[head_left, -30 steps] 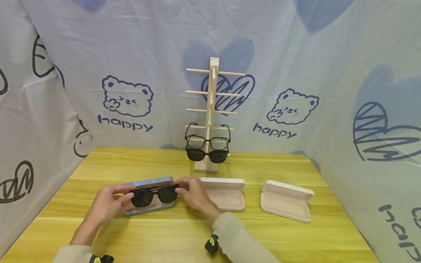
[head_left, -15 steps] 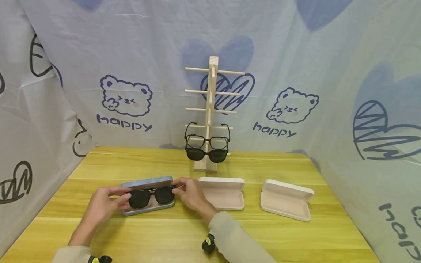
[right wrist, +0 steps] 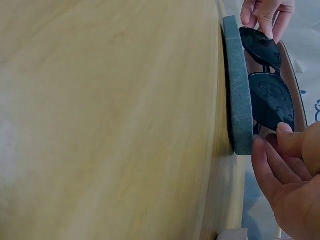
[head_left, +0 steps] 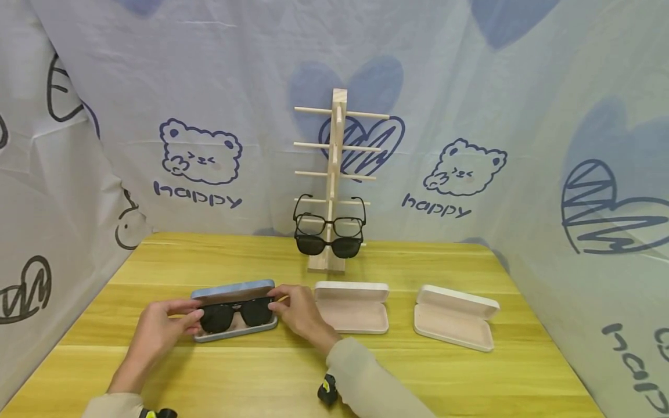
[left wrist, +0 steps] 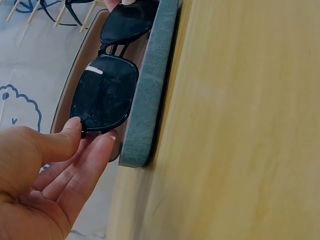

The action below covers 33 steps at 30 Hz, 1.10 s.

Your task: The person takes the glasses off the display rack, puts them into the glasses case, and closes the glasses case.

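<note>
Together, the left hand point(head_left: 159, 328) and the right hand point(head_left: 299, 310) hold black, dark-lensed sunglasses point(head_left: 225, 316), each grip pinching one end between thumb and fingers. The sunglasses are in the opening of an oblong blue hinged case point(head_left: 235, 287) on the yellow wood-grain table point(head_left: 251, 377).

We see pale, creased cloth point(head_left: 272, 64) on three sides; hearts point(head_left: 509, 20), outlined bears point(head_left: 209, 154) and the word "happy" point(head_left: 197, 195) decorate it; below, we see a yellow wood-grain table point(head_left: 251, 371) with a pale sheen.
</note>
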Each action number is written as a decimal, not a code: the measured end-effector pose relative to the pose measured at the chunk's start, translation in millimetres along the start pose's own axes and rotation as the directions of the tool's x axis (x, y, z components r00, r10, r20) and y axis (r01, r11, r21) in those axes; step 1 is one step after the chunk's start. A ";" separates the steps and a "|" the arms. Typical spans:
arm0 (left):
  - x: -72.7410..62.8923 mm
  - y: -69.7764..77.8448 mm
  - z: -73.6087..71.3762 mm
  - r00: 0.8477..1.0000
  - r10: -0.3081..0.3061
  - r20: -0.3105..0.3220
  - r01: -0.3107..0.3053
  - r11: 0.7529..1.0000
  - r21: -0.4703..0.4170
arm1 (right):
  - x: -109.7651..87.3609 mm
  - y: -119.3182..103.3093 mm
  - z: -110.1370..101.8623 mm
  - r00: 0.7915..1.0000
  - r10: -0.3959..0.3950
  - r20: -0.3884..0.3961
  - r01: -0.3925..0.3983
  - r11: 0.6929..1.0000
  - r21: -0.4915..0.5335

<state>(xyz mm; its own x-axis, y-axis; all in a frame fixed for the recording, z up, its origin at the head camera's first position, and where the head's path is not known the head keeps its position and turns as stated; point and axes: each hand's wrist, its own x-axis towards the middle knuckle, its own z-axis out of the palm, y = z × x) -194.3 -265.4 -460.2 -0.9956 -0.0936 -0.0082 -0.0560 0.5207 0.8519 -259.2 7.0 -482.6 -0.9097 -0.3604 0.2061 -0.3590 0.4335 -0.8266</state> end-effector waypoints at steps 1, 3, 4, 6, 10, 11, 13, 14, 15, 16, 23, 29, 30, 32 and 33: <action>-0.1 0.1 0.3 1.000 0.000 -0.002 0.000 1.000 0.000 | 0.0 0.3 0.3 1.000 -0.006 -0.002 0.006 1.000 -0.002; -0.2 0.2 0.5 1.000 -0.003 -0.003 0.003 1.000 0.000 | 0.3 0.7 0.9 1.000 -0.009 -0.002 0.009 1.000 -0.007; -0.2 0.1 0.6 1.000 -0.005 -0.002 0.005 1.000 -0.002 | 0.4 0.9 1.2 1.000 -0.009 -0.001 0.009 1.000 -0.012; -0.1 0.0 0.6 1.000 -0.013 0.003 0.013 1.000 -0.005 | 0.7 1.3 1.7 1.000 -0.012 -0.002 0.012 1.000 -0.020; 1.0 -0.3 0.5 1.000 -0.028 0.011 0.028 1.000 -0.014 | 1.2 1.2 2.6 1.000 -0.015 -0.001 0.015 0.999 -0.039; 1.5 -0.5 0.6 0.999 -0.031 0.012 0.031 0.999 -0.016 | 1.1 0.8 2.8 1.000 -0.021 -0.002 0.021 0.999 -0.044; 2.3 -1.1 0.9 0.999 -0.039 0.014 0.040 0.999 -0.017 | 1.1 -0.5 3.0 0.999 -0.035 -0.003 0.035 0.997 -0.067; 2.5 -1.4 1.4 0.999 -0.044 0.014 0.044 0.999 -0.016 | 1.1 -1.2 3.2 0.999 -0.043 -0.002 0.042 0.996 -0.084; 3.1 -1.8 1.5 0.999 -0.049 0.016 0.049 0.999 -0.016 | 1.3 -1.6 3.5 0.998 -0.056 -0.002 0.056 0.992 -0.110; 3.7 -2.4 1.6 0.998 -0.053 0.016 0.053 0.998 -0.015 | 1.5 -2.4 3.8 0.998 -0.062 0.000 0.061 0.989 -0.138; 6.0 -4.3 3.5 0.998 -0.058 0.007 0.059 0.998 -0.001 | 1.8 -5.2 4.7 0.993 -0.120 0.013 0.119 0.955 -0.272; 7.3 -5.0 4.7 0.997 -0.064 -0.034 0.066 0.997 0.048 | 1.4 -4.2 6.1 0.988 -0.156 0.009 0.150 0.932 -0.331; 7.3 -5.0 4.7 0.997 -0.061 -0.041 0.063 0.996 0.062 | 1.1 -4.3 6.3 0.987 -0.164 0.005 0.155 0.927 -0.340; 7.3 -5.1 5.1 0.997 -0.054 -0.052 0.058 0.995 0.084 | 0.7 -4.7 6.9 0.984 -0.177 -0.006 0.163 0.920 -0.356; 7.2 -5.2 5.4 0.997 -0.053 -0.055 0.057 0.994 0.091 | 0.5 -5.0 7.2 0.984 -0.178 -0.011 0.163 0.919 -0.360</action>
<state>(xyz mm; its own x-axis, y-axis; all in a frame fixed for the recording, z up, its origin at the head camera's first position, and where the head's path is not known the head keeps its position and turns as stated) -201.6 -264.2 -467.5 -0.9856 -0.1671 -0.0244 -0.1197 0.5897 0.7987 -256.3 -1.3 -482.1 -0.8333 -0.4228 0.3561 -0.5528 0.6372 -0.5370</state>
